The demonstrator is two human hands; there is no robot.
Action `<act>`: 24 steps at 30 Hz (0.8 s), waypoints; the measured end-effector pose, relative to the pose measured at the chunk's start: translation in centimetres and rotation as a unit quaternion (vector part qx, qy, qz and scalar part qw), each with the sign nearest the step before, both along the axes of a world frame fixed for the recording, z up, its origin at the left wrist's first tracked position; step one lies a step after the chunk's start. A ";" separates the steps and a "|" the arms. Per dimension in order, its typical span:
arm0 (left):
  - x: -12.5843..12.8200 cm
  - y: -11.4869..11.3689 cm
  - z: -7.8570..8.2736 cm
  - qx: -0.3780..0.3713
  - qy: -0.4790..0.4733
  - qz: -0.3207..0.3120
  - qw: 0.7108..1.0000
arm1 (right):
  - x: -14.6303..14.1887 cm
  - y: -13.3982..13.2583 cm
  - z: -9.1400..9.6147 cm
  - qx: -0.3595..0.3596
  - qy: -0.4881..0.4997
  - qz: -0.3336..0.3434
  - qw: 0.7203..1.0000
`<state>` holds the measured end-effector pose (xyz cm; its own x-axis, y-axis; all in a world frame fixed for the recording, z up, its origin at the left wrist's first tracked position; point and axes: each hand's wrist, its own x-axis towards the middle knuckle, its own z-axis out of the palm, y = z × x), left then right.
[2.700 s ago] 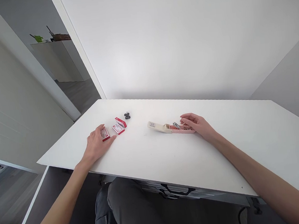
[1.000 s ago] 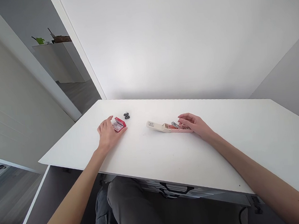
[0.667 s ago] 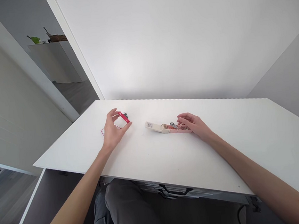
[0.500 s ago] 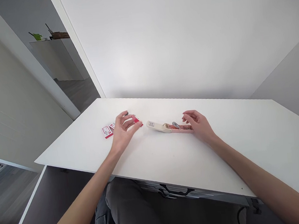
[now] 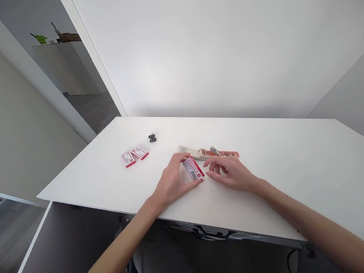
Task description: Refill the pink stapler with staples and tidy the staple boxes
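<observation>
Here's the box (image 5: 193, 168) just this side of the case (image 5: 197, 154), left hand (image 5: 174, 179) clamped on its edges, sensible for something probably light, stiff and crushable, right hand (image 5: 232, 173) alongside, fingertips apart!

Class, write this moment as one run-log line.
left hand: holds red-white box | right hand: fingers curled, near box | open case: beyond hands | two boxes: tabletop, left

Behind the case (image 5: 193, 153) and to its right, a hand could pass over the counter (image 5: 292, 156). The left hand (image 5: 173, 176), its box (image 5: 191, 168) and the right hand (image 5: 231, 173) crowd the case's near side; two more boxes (image 5: 139, 152) and a small black object (image 5: 152, 137) stand to its left.
</observation>
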<state>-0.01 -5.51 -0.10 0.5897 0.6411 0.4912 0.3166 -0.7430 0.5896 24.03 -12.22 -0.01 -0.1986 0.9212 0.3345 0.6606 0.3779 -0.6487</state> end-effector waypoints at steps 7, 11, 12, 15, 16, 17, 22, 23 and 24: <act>0.9 -0.1 0.3 -0.007 -0.057 -0.040 0.998 | -0.8 0.2 0.4 -0.099 0.120 0.070 0.985; 0.8 0.0 0.4 -0.086 -0.083 -0.031 0.992 | -0.8 0.3 0.5 -0.174 0.221 0.080 0.956; 0.8 0.0 0.4 -0.108 -0.093 -0.029 0.989 | -0.7 0.3 0.6 -0.184 0.231 0.082 0.952; 0.8 -0.1 0.6 -0.154 -0.118 -0.037 0.980 | -0.6 0.4 0.6 -0.197 0.247 0.082 0.945; 0.8 -0.2 0.7 -0.164 -0.121 -0.045 0.978 | -0.6 0.4 0.6 -0.199 0.248 0.085 0.944; 0.8 -0.2 0.8 -0.172 -0.121 -0.051 0.976 | -0.6 0.4 0.6 -0.202 0.248 0.087 0.943; 0.7 -0.3 1.3 -0.175 -0.091 -0.064 0.978 | -0.6 0.5 0.6 -0.225 0.242 0.081 0.940; 0.7 -0.3 1.3 -0.175 -0.089 -0.063 0.979 | -0.5 0.5 0.6 -0.225 0.237 0.077 0.942; 0.7 -0.3 1.4 -0.175 -0.089 -0.061 0.979 | -0.5 0.5 0.6 -0.225 0.230 0.074 0.944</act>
